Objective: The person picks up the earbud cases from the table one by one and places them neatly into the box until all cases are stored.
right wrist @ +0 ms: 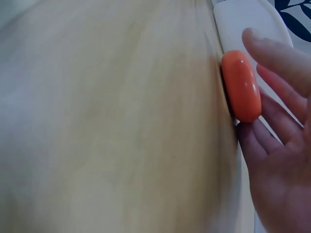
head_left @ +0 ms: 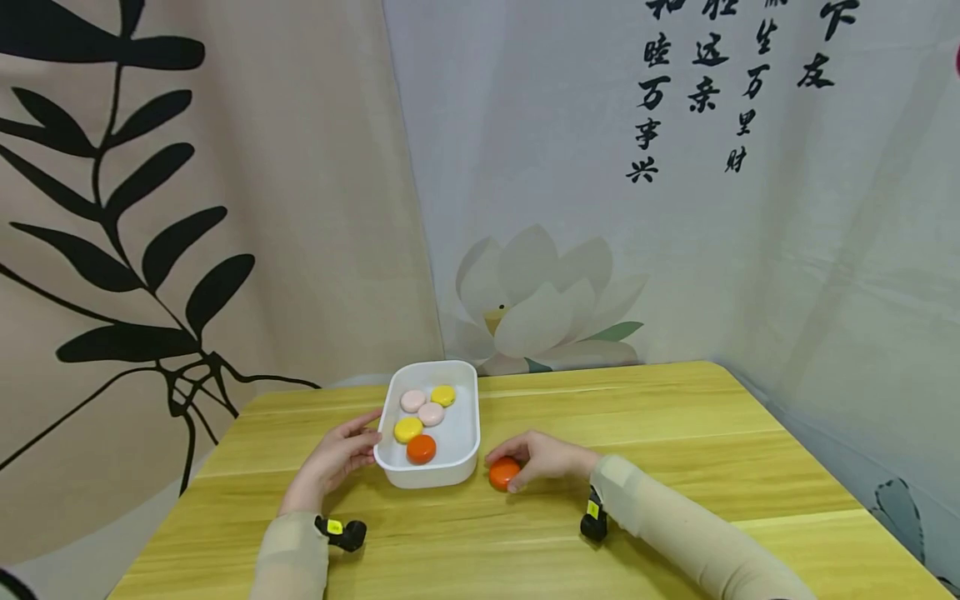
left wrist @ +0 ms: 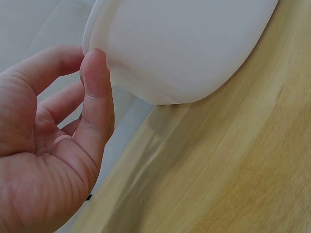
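My left hand [head_left: 340, 457] pinches the side rim of a white rectangular tub [left wrist: 175, 43] between thumb and fingers. Inside the tub lie two yellow discs [head_left: 408, 430], two pale pink discs [head_left: 431, 414] and an orange disc [head_left: 421, 450]. To the right of the tub, my right hand [head_left: 546, 460] holds another orange disc [right wrist: 241, 86] low at the table, fingers curled round it. This disc is glossy and thick, with rounded edges. Part of it is hidden behind the fingers in the head view.
The wooden table [head_left: 600, 567] carries the tub towards its far edge. Behind it hangs a cloth backdrop [head_left: 330, 167] with dark leaves, a lotus and written characters. A small black camera is strapped to each wrist, over a pale sleeve [head_left: 675, 525].
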The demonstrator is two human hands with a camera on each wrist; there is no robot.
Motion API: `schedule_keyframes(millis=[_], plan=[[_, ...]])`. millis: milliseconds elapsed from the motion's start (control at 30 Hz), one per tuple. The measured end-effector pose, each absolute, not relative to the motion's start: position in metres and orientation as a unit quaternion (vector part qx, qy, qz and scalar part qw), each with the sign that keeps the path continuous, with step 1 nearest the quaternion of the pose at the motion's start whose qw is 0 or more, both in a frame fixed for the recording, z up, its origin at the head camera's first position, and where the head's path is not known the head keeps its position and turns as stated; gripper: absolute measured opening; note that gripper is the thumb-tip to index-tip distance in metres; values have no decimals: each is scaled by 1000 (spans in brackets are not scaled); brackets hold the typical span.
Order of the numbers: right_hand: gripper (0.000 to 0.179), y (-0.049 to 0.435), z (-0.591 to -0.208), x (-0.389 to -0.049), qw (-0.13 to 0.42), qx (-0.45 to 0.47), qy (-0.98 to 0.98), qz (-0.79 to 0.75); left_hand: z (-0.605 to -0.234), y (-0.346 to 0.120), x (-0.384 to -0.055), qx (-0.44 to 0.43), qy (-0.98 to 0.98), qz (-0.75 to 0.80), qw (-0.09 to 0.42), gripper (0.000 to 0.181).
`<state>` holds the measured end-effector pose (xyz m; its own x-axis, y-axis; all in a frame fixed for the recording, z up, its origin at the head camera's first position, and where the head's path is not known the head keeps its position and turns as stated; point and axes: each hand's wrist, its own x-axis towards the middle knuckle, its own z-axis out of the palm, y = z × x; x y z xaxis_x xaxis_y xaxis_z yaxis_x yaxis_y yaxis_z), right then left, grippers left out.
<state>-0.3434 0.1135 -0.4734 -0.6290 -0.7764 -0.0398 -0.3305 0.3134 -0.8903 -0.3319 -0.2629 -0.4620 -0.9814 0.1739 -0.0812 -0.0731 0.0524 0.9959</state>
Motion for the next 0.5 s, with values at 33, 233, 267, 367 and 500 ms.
schedule_keyframes(millis=[33,233,267,367,500], plan=[[47,114,-474,-343,241,-356,775,-463,-462,-263,-332,36,719,688,91,58],[47,113,-475,-343,242,-344,785,-456,-462,-263,-333,35,714,693,93,59],[47,113,-475,-342,240,-343,786,-454,-462,-263,-333,33,713,694,93,59],[47,113,-475,-342,236,-345,790,-448,-461,-263,-333,33,713,694,94,58],[47,113,-474,-341,233,-349,794,-440,-460,-263,-332,30,711,696,94,58]])
